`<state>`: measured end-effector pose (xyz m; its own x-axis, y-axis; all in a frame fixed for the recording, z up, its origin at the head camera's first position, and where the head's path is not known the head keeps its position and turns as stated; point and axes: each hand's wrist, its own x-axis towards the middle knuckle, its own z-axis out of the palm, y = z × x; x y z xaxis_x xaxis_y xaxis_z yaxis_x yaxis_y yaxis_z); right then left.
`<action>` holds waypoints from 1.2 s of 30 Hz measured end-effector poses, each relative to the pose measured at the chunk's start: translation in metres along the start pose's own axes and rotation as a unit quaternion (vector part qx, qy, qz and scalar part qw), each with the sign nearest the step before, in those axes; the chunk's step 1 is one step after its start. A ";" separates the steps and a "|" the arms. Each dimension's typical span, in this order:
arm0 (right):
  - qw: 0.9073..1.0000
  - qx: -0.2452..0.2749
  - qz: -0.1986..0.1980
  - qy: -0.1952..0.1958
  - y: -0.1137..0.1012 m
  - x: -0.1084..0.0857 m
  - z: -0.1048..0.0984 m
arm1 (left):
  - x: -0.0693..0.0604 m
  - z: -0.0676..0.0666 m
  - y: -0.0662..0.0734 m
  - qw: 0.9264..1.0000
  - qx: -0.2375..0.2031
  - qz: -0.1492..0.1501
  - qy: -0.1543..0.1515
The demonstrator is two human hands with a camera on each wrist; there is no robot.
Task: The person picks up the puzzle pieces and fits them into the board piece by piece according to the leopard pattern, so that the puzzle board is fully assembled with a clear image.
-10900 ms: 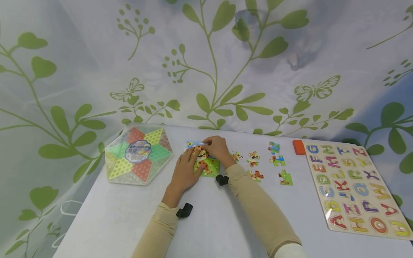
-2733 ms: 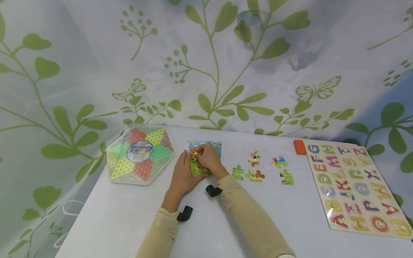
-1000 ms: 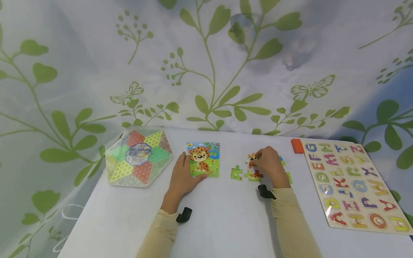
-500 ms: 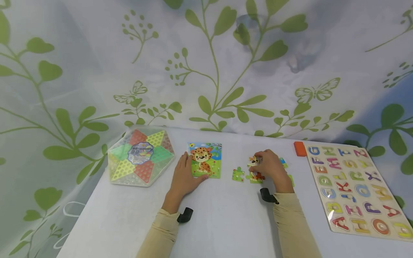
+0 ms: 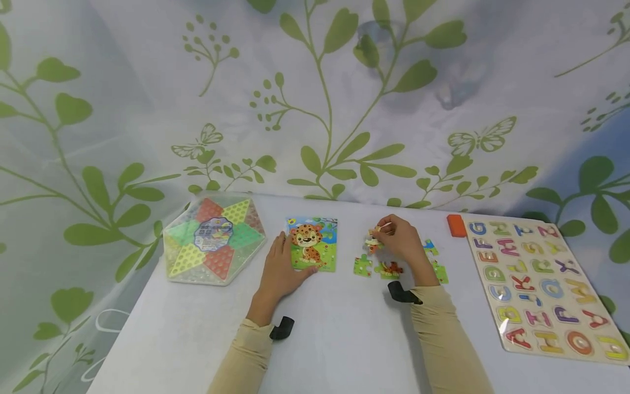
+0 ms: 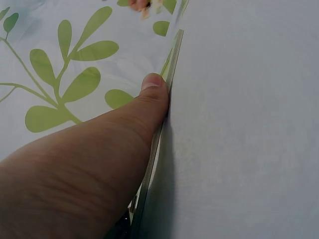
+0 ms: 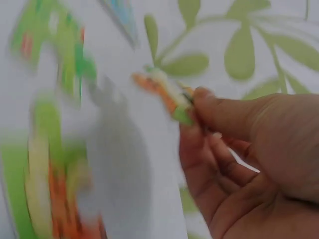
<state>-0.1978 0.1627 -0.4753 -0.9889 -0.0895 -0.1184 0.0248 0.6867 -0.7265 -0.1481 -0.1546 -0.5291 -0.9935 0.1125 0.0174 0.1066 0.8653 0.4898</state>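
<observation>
Soft light covered the table [image 5: 339, 339]. Glare spotted the letter board [image 5: 541, 300]. The right wrist view smeared the puzzle pieces [image 7: 41, 189].

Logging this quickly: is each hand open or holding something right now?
Left hand: open, touching the edge of the leopard picture.
Right hand: closed, pinching a puzzle piece.

We see the left hand [image 6: 84, 172] filling the lower left, its thumb [image 6: 149, 97] stretched out against the edge of a thin board [image 6: 175, 57]. We view that board nearly edge-on, a green sliver of its face showing, and a soft shadow beside it on the white tabletop [image 6: 244, 129]. Behind, we find leaf-printed white cloth [image 6: 82, 82] and, up top, blurred, part of the right hand [image 6: 138, 4] with a small pale-orange piece [image 6: 145, 14].
</observation>
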 end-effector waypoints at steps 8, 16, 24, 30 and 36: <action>0.996 0.067 -0.045 -0.025 -0.062 0.018 0.061 | 0.000 0.000 0.000 0.999 0.035 0.012 -0.007; 0.998 0.023 -0.048 -0.031 -0.087 0.037 0.107 | -0.002 0.000 0.006 0.999 0.029 0.033 -0.003; 0.999 -0.032 0.004 -0.014 -0.103 0.040 0.120 | 0.000 -0.001 0.004 0.998 0.032 0.057 0.009; 0.995 -0.099 0.012 -0.025 -0.110 0.039 0.125 | -0.001 0.000 0.001 0.998 0.023 0.063 0.009; 0.992 -0.126 -0.025 -0.018 -0.108 0.040 0.126 | -0.002 0.000 0.000 0.998 0.011 0.062 0.014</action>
<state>-0.2218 -0.0060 -0.4869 -0.9820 -0.1503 -0.1147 -0.0653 0.8389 -0.5404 -0.1460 -0.1555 -0.5289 -0.9735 0.2055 0.1000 0.2284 0.8565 0.4629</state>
